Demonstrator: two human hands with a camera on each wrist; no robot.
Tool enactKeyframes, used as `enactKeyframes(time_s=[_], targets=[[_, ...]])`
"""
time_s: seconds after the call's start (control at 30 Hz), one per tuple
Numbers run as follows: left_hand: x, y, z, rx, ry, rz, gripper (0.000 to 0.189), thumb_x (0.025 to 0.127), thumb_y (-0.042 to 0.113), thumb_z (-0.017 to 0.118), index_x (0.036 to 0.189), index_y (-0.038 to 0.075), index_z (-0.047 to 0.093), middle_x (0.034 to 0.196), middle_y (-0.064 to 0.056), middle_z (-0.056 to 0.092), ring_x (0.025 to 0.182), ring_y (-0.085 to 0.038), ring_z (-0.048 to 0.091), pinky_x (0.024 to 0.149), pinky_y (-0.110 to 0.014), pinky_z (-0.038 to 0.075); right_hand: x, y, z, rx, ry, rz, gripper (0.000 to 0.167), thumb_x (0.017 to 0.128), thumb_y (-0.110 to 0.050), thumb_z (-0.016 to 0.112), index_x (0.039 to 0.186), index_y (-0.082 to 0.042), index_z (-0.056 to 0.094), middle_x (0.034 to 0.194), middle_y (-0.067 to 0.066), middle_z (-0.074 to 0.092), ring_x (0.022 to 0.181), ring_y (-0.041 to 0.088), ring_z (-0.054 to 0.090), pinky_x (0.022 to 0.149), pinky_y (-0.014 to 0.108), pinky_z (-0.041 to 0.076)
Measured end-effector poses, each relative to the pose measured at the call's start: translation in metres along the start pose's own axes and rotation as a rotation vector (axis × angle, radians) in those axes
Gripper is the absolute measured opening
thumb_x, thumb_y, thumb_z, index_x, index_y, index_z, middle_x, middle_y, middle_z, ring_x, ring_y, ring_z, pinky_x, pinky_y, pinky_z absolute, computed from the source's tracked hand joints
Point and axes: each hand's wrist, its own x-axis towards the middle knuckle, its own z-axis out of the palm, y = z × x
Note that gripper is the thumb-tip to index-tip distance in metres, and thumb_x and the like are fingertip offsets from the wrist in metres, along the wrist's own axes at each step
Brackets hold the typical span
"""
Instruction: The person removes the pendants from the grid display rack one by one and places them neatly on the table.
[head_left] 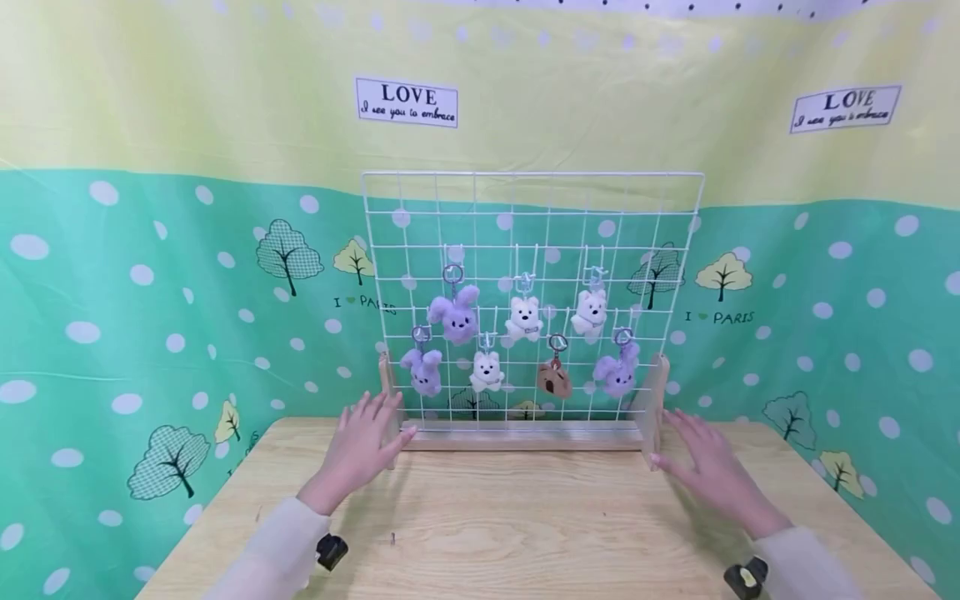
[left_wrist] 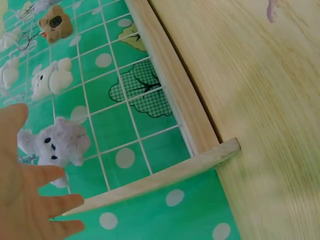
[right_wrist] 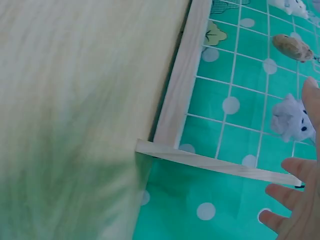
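Note:
A white wire grid rack [head_left: 532, 174] stands upright in a wooden base [head_left: 525, 437] with a wooden post at each side. From its hooks hang plush keychains: purple rabbits [head_left: 455, 319], white bears [head_left: 524, 319] and one brown animal [head_left: 555, 381]. My left hand [head_left: 358, 446] is beside the left post [left_wrist: 165, 177], fingers spread and straight. At the right post [right_wrist: 215, 164], my right hand [head_left: 711, 471] has its fingers extended, thumb towards the post's foot. Neither hand holds anything. Whether they touch the posts, I cannot tell.
The rack stands near the back of a light wooden table [head_left: 510, 533]. Behind it hangs a green and yellow curtain [head_left: 187, 300] with dots and printed trees. A small dark speck [head_left: 392, 539] lies on the tabletop in front of the left hand.

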Motion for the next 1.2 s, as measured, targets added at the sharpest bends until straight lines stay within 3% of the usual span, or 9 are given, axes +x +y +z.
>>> enactKeyframes(time_s=[0.2,0.43,0.53,0.73,1.0,1.2], targets=[[0.006,0.001,-0.007,-0.050,0.097,0.032,0.058,0.094,0.043,0.052,0.134,0.003,0.048,0.136,-0.022,0.048,0.129,-0.045,0.036,0.104,-0.063,0.024,0.015,-0.001,-0.010,0.056,0.041,0.012,0.075,0.089,-0.040,0.063,0.141,0.005,0.032,0.141,0.032,0.033,0.126,0.054,0.029,0.095,0.072,0.024],[0.017,0.005,-0.017,-0.206,0.194,0.039,0.055,0.096,0.043,0.048,0.134,0.003,0.048,0.133,-0.017,0.052,0.123,-0.039,0.046,0.102,-0.057,0.034,0.041,-0.005,-0.028,0.186,0.051,0.124,0.070,0.095,-0.039,0.054,0.141,0.007,0.029,0.141,0.035,0.031,0.126,0.054,0.029,0.097,0.069,0.026],[0.021,0.008,-0.025,-0.307,0.194,0.019,0.056,0.097,0.042,0.049,0.135,0.002,0.046,0.133,-0.018,0.053,0.122,-0.038,0.048,0.100,-0.056,0.037,0.051,-0.005,-0.036,0.248,0.067,0.171,0.070,0.096,-0.040,0.051,0.142,0.007,0.027,0.142,0.035,0.029,0.127,0.054,0.028,0.096,0.069,0.027],[0.029,0.015,-0.040,-0.460,0.180,-0.022,0.054,0.095,0.038,0.054,0.136,0.004,0.044,0.129,-0.019,0.055,0.119,-0.038,0.050,0.098,-0.058,0.038,0.072,-0.006,-0.049,0.348,0.142,0.168,0.066,0.097,-0.038,0.050,0.141,0.006,0.028,0.142,0.032,0.033,0.127,0.051,0.031,0.100,0.065,0.028],[0.051,0.015,-0.041,-0.702,0.159,-0.078,0.054,0.090,0.024,0.065,0.136,0.006,0.043,0.132,-0.017,0.054,0.122,-0.033,0.049,0.103,-0.048,0.037,0.097,-0.012,-0.061,0.582,0.222,0.256,0.069,0.095,-0.050,0.045,0.148,-0.009,0.025,0.149,0.018,0.032,0.133,0.040,0.031,0.105,0.058,0.028],[0.063,0.012,-0.042,-0.824,0.148,-0.128,0.056,0.089,0.020,0.065,0.138,0.008,0.041,0.135,-0.016,0.051,0.126,-0.033,0.045,0.105,-0.048,0.035,0.114,-0.022,-0.064,0.671,0.312,0.303,0.073,0.093,-0.052,0.049,0.149,-0.013,0.022,0.152,0.013,0.027,0.138,0.033,0.027,0.108,0.053,0.028]])
